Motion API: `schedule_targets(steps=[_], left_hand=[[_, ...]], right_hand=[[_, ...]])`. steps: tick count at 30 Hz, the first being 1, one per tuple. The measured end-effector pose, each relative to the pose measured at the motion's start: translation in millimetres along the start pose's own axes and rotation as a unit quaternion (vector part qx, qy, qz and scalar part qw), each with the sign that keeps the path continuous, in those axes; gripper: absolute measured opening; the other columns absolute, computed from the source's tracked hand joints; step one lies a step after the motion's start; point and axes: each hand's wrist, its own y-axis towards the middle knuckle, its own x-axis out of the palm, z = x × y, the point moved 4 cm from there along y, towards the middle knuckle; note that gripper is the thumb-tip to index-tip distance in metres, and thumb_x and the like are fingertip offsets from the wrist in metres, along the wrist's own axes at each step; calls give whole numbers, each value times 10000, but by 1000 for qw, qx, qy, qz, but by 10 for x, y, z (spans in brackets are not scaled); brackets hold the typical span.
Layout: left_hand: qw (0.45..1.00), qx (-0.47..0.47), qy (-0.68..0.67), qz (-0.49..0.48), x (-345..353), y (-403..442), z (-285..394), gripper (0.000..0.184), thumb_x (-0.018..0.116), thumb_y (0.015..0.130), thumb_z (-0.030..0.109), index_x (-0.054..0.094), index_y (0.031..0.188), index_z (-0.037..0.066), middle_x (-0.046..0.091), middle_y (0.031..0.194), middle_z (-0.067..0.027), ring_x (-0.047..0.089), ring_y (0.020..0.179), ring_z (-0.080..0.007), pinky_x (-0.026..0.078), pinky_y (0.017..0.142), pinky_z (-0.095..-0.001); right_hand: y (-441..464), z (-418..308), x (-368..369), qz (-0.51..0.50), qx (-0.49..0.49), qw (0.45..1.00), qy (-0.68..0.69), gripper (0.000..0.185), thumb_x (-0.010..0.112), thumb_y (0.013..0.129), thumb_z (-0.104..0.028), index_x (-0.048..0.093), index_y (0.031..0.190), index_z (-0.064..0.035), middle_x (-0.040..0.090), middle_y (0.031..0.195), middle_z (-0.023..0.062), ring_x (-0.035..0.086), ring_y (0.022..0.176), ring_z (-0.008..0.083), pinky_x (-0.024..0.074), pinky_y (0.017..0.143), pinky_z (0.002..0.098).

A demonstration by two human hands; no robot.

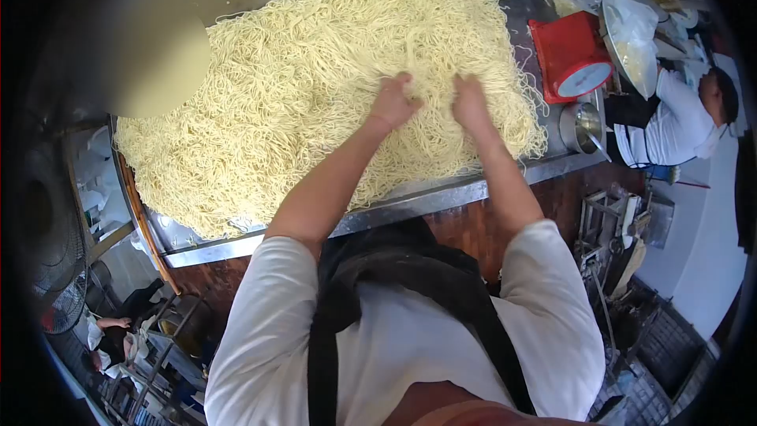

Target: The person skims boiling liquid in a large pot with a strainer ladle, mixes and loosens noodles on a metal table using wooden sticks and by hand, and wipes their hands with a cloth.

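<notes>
A wide, thick layer of pale yellow noodles [260, 102] covers most of a metal worktable [418, 203]. Both of my hands work in the noodles right of the middle, a short gap apart. My left hand [394, 104] has its fingers curled into the strands, with the thumb showing on its inner side. Strands also lie around the bent fingers of my right hand [471, 104], which are partly hidden and slightly blurred. Loose noodles stretch up and away beyond both hands.
A red dial scale [564, 55] stands at the table's right, its pan [631, 47] holding a plastic bag. Near it is a metal pot [582, 126]. One person [670, 122] is at the far right, another [114, 343] lower left. A fan [59, 268] stands at left.
</notes>
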Motion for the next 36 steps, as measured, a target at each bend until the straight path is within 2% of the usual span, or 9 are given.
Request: schedule_targets(steps=[2,6,12,16,22,26,28,32,36], left_hand=[[986,57,-157,0,-211,59,249,595,690,857,297,471,1361,68,545,1287,-229,550,1172,-352,451,1008,-420],[953,104,-224,174,-1153,-4,101,574,637,896,168,398,1401,35,599,1197,-198,619,1046,-301,485,951,-403],[949,3,16,314,-1349,-252,-504,638,678,873,168,379,1405,-17,522,1215,-271,476,1230,-346,422,1015,-446],[995,70,26,71,342,-134,-241,493,632,911,312,514,1297,30,509,1335,-233,449,1279,-392,348,1093,-465],[926,231,-69,-290,-117,-608,430,536,611,922,354,486,1378,102,556,1323,-205,537,1225,-330,407,1056,-410],[994,-35,28,-103,-1075,-369,-60,454,587,926,170,514,1368,96,459,1441,-199,404,1366,-326,320,1147,-388],[997,12,17,69,-1279,-117,-77,411,625,895,194,588,1283,63,492,1403,-215,488,1280,-353,381,1099,-392],[969,140,201,-39,105,87,-45,383,651,832,235,654,1189,95,556,1290,-234,562,1165,-362,417,1050,-407],[939,270,145,-157,242,-444,-158,301,629,806,200,681,1083,96,640,1084,-229,597,1084,-325,492,927,-434]], right_hand=[[385,-622,-709,-128,45,973,188,555,601,760,39,545,1310,-8,552,1310,246,551,1204,367,431,1025,401],[479,-796,-1877,88,-60,888,446,637,707,792,-54,480,1388,-53,553,1329,188,578,1155,357,484,953,391],[-403,736,-837,33,109,986,121,614,727,788,-71,507,1362,-59,579,1280,203,533,1221,360,445,1021,421],[-590,228,107,57,90,989,102,373,630,874,-106,603,1236,-21,635,1162,208,619,1028,330,493,909,387],[-325,656,-1569,97,137,916,365,221,592,965,-193,665,1092,-27,665,910,-18,577,773,78,483,679,258],[-521,1896,-1528,174,192,966,2,319,689,843,-183,665,1115,-18,693,927,152,661,807,298,531,775,339],[-314,1876,-1249,159,202,960,-107,394,716,789,-170,654,1149,-24,684,985,196,656,898,376,529,847,385],[769,461,-885,214,11,975,-51,525,725,761,-274,627,1236,-75,635,1179,186,575,1125,358,419,1008,439],[973,-647,-56,-45,-77,996,6,342,663,811,-280,687,1081,-71,666,1099,180,603,1043,364,445,966,455]])
